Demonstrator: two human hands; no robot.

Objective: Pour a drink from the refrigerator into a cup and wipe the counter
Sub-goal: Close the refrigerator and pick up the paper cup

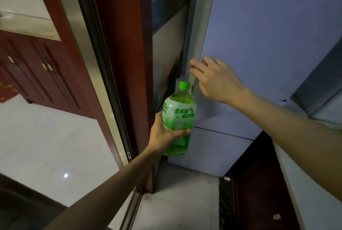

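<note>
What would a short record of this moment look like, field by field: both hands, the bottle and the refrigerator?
left hand: grips the bottle around its lower half
bottle: green, cap on, held nearly upright, close to the refrigerator
right hand: fingers fairly straight, touching the edge of the refrigerator door
refrigerator door: pale grey-blue; cannot tell if fully shut
cup: not in view
stage: bottle in hand, nothing poured yet
</note>
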